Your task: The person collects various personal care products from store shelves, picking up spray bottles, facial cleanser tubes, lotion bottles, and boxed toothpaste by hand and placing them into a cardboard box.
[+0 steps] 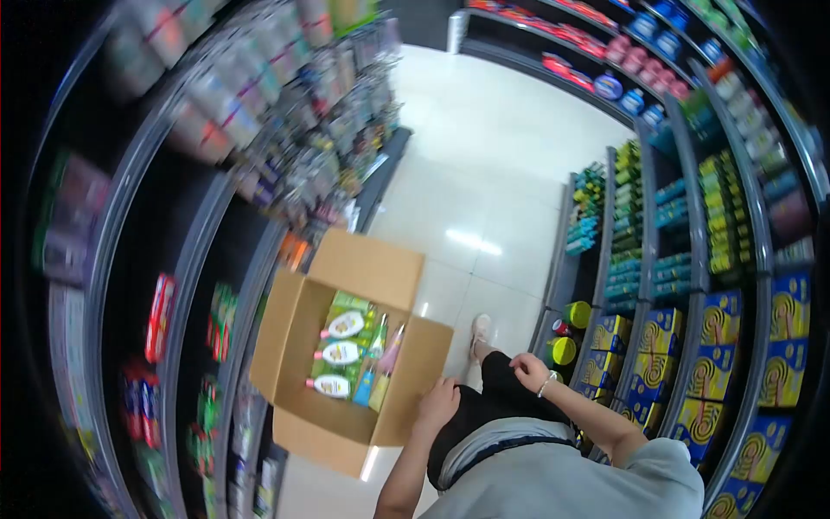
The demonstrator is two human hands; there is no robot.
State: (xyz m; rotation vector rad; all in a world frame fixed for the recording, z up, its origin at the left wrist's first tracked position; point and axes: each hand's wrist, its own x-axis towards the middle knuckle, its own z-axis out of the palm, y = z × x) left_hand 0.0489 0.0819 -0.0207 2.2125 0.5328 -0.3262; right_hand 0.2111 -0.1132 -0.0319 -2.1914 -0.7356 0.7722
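Observation:
An open cardboard box (290,346) stands in the aisle, its flaps spread outward. Inside lie several bottles (341,353) with green contents and white oval labels, beside slimmer bottles (379,337) with green, blue, pink and yellow colouring. My left hand (439,403) is beside the right flap (413,372), near my thigh; its fingers are loosely bent and I see nothing in them. Whether it touches the flap, I cannot tell. Over my other thigh hovers my right hand (530,372), fingers loosely curled and apart, holding nothing. A bracelet circles that wrist.
Left of the box run shelves (194,251) with packets, tubes and hanging goods. To the right, shelves (683,294) carry green bottles and blue-yellow boxes (722,316). Pale tiled floor (471,190) stretches ahead to a far shelf (536,43). My shoe (482,329) is near the box.

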